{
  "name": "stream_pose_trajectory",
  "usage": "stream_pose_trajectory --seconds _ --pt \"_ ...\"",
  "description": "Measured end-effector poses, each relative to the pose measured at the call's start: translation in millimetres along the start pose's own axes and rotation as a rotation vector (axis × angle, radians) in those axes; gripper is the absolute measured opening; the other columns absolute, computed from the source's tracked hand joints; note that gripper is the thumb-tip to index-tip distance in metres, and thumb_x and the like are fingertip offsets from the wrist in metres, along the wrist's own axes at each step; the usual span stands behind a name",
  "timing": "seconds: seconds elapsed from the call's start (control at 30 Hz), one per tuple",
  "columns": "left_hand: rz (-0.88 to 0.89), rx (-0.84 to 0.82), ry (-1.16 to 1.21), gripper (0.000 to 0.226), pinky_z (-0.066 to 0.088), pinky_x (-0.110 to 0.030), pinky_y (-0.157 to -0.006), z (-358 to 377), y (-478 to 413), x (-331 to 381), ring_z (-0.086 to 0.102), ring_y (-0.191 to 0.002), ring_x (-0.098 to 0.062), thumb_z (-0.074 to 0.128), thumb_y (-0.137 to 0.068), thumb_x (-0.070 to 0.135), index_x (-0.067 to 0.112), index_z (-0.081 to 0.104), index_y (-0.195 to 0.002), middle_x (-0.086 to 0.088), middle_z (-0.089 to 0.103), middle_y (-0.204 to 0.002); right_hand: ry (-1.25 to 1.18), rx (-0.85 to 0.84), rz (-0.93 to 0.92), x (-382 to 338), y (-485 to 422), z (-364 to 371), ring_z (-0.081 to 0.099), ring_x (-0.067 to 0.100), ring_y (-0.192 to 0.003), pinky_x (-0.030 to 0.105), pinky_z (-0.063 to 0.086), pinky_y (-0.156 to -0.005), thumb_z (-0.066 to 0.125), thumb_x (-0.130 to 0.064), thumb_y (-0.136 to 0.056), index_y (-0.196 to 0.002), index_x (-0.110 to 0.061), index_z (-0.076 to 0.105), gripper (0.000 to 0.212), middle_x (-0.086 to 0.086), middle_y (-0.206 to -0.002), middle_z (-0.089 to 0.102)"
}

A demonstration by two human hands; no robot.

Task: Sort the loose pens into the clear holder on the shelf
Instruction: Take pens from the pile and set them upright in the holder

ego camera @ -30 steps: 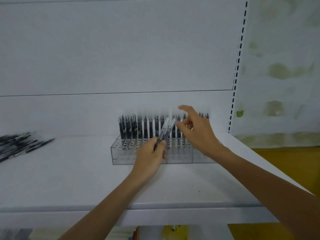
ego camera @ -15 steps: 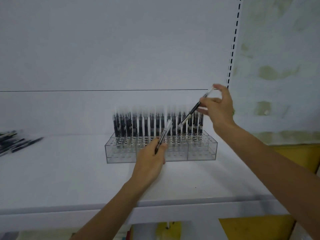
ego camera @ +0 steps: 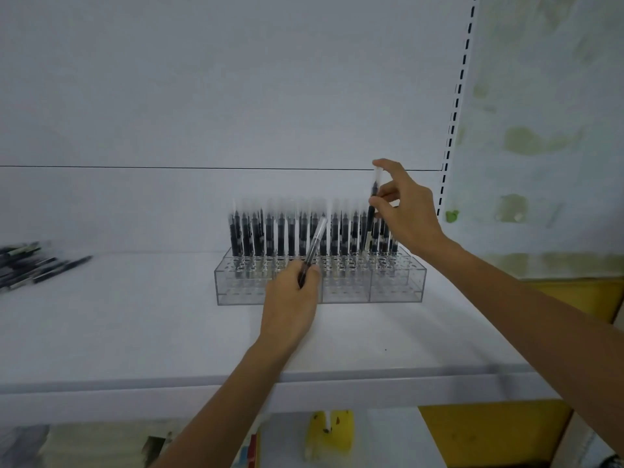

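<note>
Across the frame, one white shelf (ego camera: 135, 332). Dead centre on it, one clear holder (ego camera: 395, 288), back rows packed with standing pens (ego camera: 280, 231), caps smeared by blur, too many to count. Far out at nine o'clock, a loose pile (ego camera: 37, 265), cut off by the frame edge, number unclear. Two hands up. Left hand (ego camera: 290, 309) in front of the holder, curled round one tilted pen (ego camera: 315, 243), cap leaning to one o'clock. Right hand (ego camera: 405, 211) at two o'clock, pinching one upright pen (ego camera: 370, 226) over the holder's right end, lower tip lost among the standing pens.
</note>
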State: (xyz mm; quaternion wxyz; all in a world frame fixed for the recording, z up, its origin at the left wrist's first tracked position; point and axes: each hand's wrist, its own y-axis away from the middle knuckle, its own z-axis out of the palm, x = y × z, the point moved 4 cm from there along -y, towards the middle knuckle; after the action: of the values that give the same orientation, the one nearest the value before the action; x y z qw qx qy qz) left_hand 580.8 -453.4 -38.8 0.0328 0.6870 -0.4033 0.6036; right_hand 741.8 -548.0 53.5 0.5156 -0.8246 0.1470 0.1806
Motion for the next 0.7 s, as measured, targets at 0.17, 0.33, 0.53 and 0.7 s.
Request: stream_pose_trajectory --seconds 0.17,0.33,0.53,0.7 --pt "0.014 0.008 -0.021 0.029 0.032 -0.028 -0.058 0.1 1.5 1.2 0.039 -0.057 -0.014 0.045 -0.096 0.025 0.007 0.049 -0.074 -0.003 0.044 -0.062 0.005 0.062 -0.024 0.1 2.8 2.9 0.058 0.015 -0.078 0.020 0.047 -0.073 0.059 -0.001 -0.087 -0.130 -0.014 0.043 0.047 0.005 -0.083 0.058" --pt "0.008 0.019 -0.018 0.033 0.032 -0.030 -0.059 0.0 1.2 0.1 0.040 -0.059 -0.017 0.045 -0.096 0.024 -0.004 0.054 -0.081 -0.007 0.045 -0.064 0.004 0.034 -0.001 0.0 3.5 12.2 0.055 0.011 -0.078 0.004 0.039 -0.066 0.057 -0.001 -0.089 -0.134 -0.016 0.042 0.049 0.002 -0.085 0.055" --pt "-0.008 0.026 -0.014 0.034 0.033 -0.029 -0.059 0.8 -0.1 -1.3 0.040 -0.060 -0.017 0.046 -0.096 0.025 -0.007 0.054 -0.086 -0.007 0.044 -0.065 0.089 -0.121 0.005 -0.5 3.0 21.2 0.060 0.028 -0.078 0.028 0.050 -0.072 0.057 -0.001 -0.090 -0.133 -0.015 0.042 0.048 0.013 -0.083 0.061" --pt "-0.002 0.022 -0.023 0.034 0.033 -0.028 -0.060 1.1 -0.2 0.1 0.043 -0.063 -0.018 0.046 -0.096 0.024 -0.008 0.054 -0.085 -0.009 0.047 -0.067 0.226 -0.281 0.077 16.4 21.7 39.8 0.062 0.033 -0.069 0.045 0.055 -0.070 0.054 -0.007 -0.093 -0.145 -0.021 0.027 0.060 0.019 -0.074 0.064"
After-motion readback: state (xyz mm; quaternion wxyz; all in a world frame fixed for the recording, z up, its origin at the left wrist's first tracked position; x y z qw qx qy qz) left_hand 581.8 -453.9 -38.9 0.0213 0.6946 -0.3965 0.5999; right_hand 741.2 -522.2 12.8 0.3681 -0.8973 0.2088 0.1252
